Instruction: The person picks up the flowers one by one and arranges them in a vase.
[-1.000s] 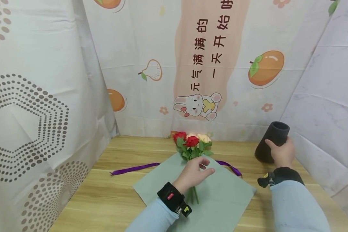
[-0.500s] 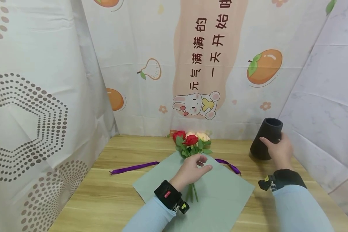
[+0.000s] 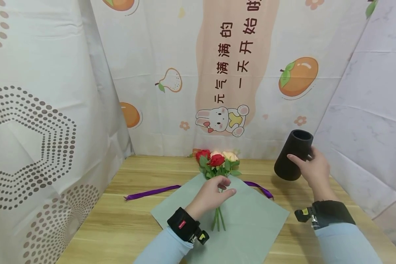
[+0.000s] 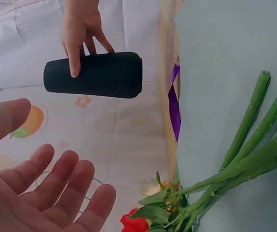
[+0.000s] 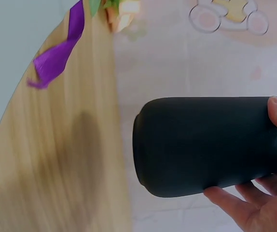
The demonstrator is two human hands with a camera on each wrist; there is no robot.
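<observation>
Above the tabletop (image 3: 99,227) hangs a black, tapering, open-mouthed vase (image 3: 291,158).

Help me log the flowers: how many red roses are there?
2: the left red rose and the front red rose, both beyond the left hand. Others may be hidden.

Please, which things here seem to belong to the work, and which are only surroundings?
Probably part of the work:
black vase, in the right hand
roses, below the left hand
grey-green sheet, under their stems
purple ribbon, partly under it

Apparently surroundings:
wooden table
printed cloth behind
</observation>
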